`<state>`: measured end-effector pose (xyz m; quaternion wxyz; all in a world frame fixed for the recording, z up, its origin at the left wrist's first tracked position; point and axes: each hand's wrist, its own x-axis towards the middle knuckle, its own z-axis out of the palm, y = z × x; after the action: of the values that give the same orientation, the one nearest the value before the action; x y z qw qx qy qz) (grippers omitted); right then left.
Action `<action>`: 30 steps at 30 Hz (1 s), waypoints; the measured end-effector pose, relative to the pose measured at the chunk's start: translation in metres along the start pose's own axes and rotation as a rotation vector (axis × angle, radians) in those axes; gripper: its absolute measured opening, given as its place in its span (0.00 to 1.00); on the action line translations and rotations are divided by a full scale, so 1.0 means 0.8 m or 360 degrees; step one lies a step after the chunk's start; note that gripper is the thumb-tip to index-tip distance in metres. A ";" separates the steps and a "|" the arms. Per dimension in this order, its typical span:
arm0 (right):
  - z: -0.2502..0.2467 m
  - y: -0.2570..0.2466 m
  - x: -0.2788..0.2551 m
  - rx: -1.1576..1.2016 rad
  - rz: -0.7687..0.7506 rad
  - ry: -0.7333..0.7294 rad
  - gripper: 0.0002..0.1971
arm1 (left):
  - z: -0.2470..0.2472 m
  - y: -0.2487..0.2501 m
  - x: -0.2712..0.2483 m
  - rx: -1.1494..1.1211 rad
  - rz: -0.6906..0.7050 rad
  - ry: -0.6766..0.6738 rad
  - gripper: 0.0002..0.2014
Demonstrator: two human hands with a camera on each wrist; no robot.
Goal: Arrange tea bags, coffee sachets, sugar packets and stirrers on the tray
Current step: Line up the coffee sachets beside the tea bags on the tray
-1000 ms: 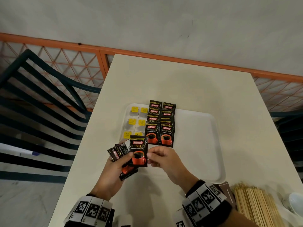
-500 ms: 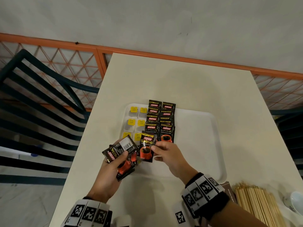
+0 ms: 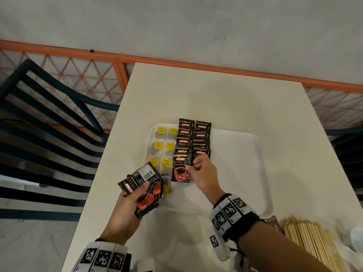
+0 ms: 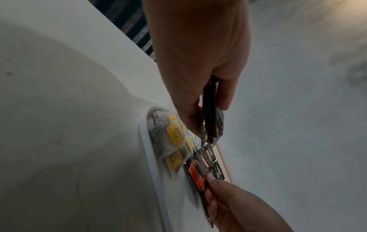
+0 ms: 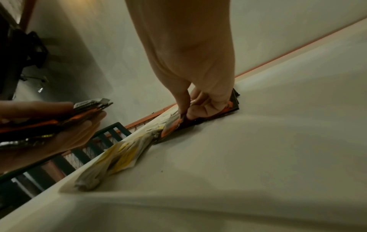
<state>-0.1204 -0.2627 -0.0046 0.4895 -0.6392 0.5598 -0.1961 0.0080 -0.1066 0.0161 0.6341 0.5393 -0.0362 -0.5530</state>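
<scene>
A white tray (image 3: 245, 154) lies on the table. Its left part holds tea bags (image 3: 158, 145) with yellow tags in two columns, and beside them two columns of overlapping black coffee sachets (image 3: 202, 134). My right hand (image 3: 198, 169) pinches one black and red coffee sachet (image 3: 181, 167) by its right edge at the near end of the left sachet column; the wrist views show this sachet (image 4: 198, 169) low against the tray and my right hand (image 5: 188, 113) pinching it. My left hand (image 3: 135, 195) grips a fanned stack of coffee sachets (image 3: 141, 181) over the tray's left near corner.
A bundle of wooden stirrers (image 3: 312, 244) lies at the near right of the table, next to a dark brown packet (image 3: 275, 224) and a white object (image 3: 356, 238) at the edge. A dark slatted chair (image 3: 39, 134) stands left of the table. An orange railing (image 3: 117, 75) runs behind.
My right hand has carried the single sachet away from the left hand's stack and forward to the near end of the left sachet column. The left hand's stack shifted slightly left.
</scene>
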 end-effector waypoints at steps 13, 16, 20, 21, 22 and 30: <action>0.002 -0.032 -0.045 0.0164 -0.0280 -0.0622 0.08 | 0.028 -0.002 0.001 0.0104 -0.0102 -0.0106 0.19; -0.007 -0.031 -0.046 0.0382 -0.0240 -0.0504 0.06 | 0.030 -0.004 -0.001 0.0099 -0.0144 -0.0102 0.18; -0.028 -0.028 -0.058 0.0354 -0.0602 -0.0284 0.09 | 0.031 -0.002 0.001 0.0063 -0.0196 -0.0109 0.13; -0.032 -0.025 -0.062 0.0175 -0.0797 -0.0247 0.07 | 0.033 0.001 0.001 0.0061 -0.0196 -0.0136 0.15; -0.034 -0.020 -0.065 -0.0024 -0.0996 -0.0251 0.03 | 0.037 0.003 0.000 0.0059 -0.0189 -0.0174 0.18; -0.041 0.003 -0.077 -0.0415 -0.1410 -0.0364 0.07 | 0.052 0.001 0.003 0.0022 -0.0069 -0.0266 0.19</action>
<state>-0.1660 -0.2197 0.0260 0.3330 -0.8900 0.1958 -0.2422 -0.0172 -0.1352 0.0330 0.6129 0.4964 -0.0811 -0.6095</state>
